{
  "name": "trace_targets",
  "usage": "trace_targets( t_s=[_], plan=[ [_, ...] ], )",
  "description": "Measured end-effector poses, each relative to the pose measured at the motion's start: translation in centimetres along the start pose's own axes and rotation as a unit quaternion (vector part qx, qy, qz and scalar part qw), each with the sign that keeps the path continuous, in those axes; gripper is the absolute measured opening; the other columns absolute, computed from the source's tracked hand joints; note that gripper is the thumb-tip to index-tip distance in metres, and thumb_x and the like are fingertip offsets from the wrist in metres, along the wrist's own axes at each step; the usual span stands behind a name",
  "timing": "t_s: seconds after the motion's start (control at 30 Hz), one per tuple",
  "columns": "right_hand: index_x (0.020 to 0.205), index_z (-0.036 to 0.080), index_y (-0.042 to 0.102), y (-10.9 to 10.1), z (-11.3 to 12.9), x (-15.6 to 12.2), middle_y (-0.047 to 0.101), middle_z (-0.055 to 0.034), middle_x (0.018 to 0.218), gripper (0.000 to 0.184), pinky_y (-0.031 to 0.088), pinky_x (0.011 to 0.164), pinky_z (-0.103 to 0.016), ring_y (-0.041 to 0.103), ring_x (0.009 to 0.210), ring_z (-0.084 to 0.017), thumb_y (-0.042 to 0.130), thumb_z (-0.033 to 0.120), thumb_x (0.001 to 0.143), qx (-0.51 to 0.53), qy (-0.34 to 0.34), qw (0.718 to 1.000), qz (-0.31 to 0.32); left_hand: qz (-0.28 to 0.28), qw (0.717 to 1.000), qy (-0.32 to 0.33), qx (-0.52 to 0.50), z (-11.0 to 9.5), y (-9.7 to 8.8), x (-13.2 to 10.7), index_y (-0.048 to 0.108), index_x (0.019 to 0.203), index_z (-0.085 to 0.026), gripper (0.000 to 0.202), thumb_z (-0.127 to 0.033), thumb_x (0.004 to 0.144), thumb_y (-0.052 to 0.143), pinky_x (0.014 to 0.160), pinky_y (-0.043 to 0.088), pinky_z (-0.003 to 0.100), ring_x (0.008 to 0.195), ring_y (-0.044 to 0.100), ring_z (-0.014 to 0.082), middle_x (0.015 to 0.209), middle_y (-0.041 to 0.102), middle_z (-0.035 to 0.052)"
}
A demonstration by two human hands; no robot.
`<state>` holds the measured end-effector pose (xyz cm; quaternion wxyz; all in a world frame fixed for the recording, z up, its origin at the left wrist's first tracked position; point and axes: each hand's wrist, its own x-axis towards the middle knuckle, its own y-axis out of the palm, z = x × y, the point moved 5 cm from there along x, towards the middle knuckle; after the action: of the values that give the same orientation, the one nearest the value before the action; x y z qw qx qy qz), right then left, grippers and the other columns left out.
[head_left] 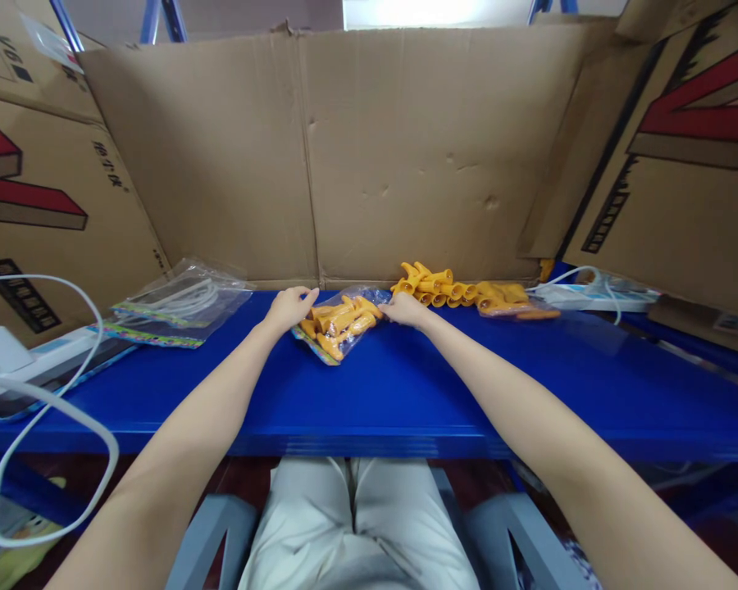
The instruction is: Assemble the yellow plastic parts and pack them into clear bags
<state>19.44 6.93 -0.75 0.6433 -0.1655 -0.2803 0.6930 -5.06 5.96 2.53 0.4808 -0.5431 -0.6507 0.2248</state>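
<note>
A clear plastic bag [344, 321] of yellow horn-shaped plastic pieces lies on the blue tabletop in front of me, its coloured header strip toward the near left. My left hand [291, 310] is at the bag's left side, its thumb apart and its fingers loosely bent, with nothing visible in its grasp. At the bag's far right corner, my right hand [404, 309] is closed on the plastic; its fingertips are partly hidden. Just beyond that hand is a stacked pile of loose yellow pieces [434, 287].
Another bag of yellow pieces [504, 299] lies right of the pile. Flat clear bags [181, 307] rest at the left, near a white power strip [43, 356] and a looping white cable [107, 459]. A second power strip [596, 297] is at the right. Cardboard walls [430, 156] enclose the back and sides.
</note>
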Motion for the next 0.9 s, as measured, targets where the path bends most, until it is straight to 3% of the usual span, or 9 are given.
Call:
trace_targets(
  t_s=[0.1,0.3,0.4,0.53,0.63,0.73,0.9],
  plan=[
    [0.05,0.016,0.052,-0.4,-0.3,-0.2,0.056,-0.0038,0.049,0.026,0.041,0.05,-0.024,0.051,0.049,-0.013,0.058,0.011,0.075,-0.02,0.033,0.998,-0.047,0.001,0.998,-0.046,-0.053,0.3,0.0,0.0,0.069,0.09,-0.017,0.045,-0.049,0.086,0.037,0.067,0.047,0.028,0.069,0.066,0.023,0.058,0.067,0.0055],
    [0.06,0.014,0.054,-0.4,-0.1,-1.1,0.062,-0.0046,0.059,0.02,0.039,0.043,-0.02,0.054,0.045,-0.009,0.055,0.006,0.078,0.135,0.101,0.985,-0.038,0.0,0.988,-0.069,-0.138,0.6,1.7,0.2,0.067,0.089,-0.017,0.026,-0.036,0.076,0.056,0.068,0.047,0.027,0.075,0.066,0.0207,0.083,0.072,0.0068],
    [0.066,0.016,0.052,-0.1,-0.4,-1.1,0.061,-0.0029,0.059,0.017,0.047,0.051,-0.02,0.06,0.05,-0.01,0.055,0.005,0.079,0.231,0.125,0.965,-0.022,0.05,0.97,-0.091,-0.219,0.8,2.4,0.0,0.064,0.088,-0.016,0.028,-0.041,0.078,0.056,0.061,0.048,0.028,0.061,0.065,0.0199,0.068,0.07,0.0067],
    [0.07,0.018,0.048,0.3,-0.7,-1.1,0.055,0.0016,0.054,0.019,0.052,0.055,-0.02,0.055,0.046,-0.008,0.054,0.003,0.081,0.317,0.152,0.936,-0.018,0.112,0.949,-0.126,-0.264,1.1,2.7,-0.2,0.06,0.096,-0.015,0.033,-0.043,0.084,0.048,0.055,0.046,0.029,0.051,0.063,0.0201,0.053,0.065,0.0058],
    [0.071,0.017,0.048,0.6,-0.6,-1.2,0.054,0.0016,0.052,0.02,0.05,0.053,-0.018,0.053,0.045,-0.007,0.047,0.001,0.083,0.334,0.159,0.929,-0.005,0.083,0.958,-0.117,-0.248,1.3,2.7,-0.1,0.059,0.101,-0.014,0.032,-0.039,0.084,0.05,0.059,0.047,0.028,0.066,0.067,0.0205,0.073,0.072,0.01],
    [0.073,0.016,0.049,0.7,-0.5,-1.3,0.056,0.0008,0.053,0.019,0.05,0.053,-0.018,0.054,0.047,-0.007,0.047,0.0,0.084,0.337,0.151,0.929,0.002,0.056,0.965,-0.078,-0.243,1.0,2.9,0.1,0.059,0.106,-0.013,0.035,-0.037,0.08,0.057,0.073,0.048,0.027,0.09,0.066,0.0205,0.097,0.072,0.0122],
    [0.074,0.014,0.052,0.9,-0.3,-1.3,0.058,0.0012,0.056,0.015,0.05,0.055,-0.018,0.054,0.05,-0.007,0.052,0.002,0.083,0.347,0.124,0.929,0.021,0.036,0.973,-0.062,-0.22,1.2,3.2,0.3,0.063,0.105,-0.013,0.038,-0.039,0.078,0.059,0.087,0.044,0.028,0.104,0.061,0.0218,0.111,0.068,0.0119]
  ],
)
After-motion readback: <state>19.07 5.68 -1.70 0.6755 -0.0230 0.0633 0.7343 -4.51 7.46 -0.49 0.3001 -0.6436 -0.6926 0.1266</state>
